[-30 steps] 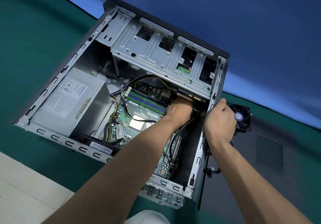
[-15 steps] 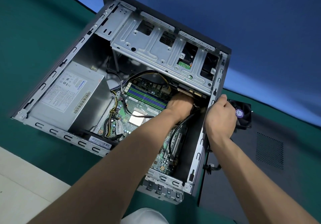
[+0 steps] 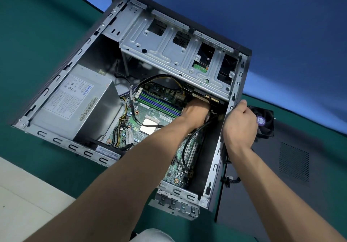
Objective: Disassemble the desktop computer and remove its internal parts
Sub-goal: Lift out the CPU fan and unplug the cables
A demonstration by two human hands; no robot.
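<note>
An open desktop case [image 3: 56, 140] lies on its side on the green table. Inside are a grey power supply [image 3: 75, 102], the green motherboard [image 3: 150, 117] with a bare CPU [image 3: 150, 126], and a silver drive cage [image 3: 169, 53]. My left hand [image 3: 195, 112] reaches deep into the case under the drive cage by the black cables; its fingers are hidden. My right hand [image 3: 240, 125] grips the case's right rim [image 3: 217, 159], fingers curled over the edge.
A black fan [image 3: 265, 123] sits just outside the case, right of my right hand. The removed dark side panel [image 3: 293, 166] lies flat on the right. The green mat [image 3: 28, 35] surrounds the case; a pale floor edge shows at lower left.
The view has shifted slightly. My left hand stays buried under the drive cage and my right hand keeps its grip on the rim.
</note>
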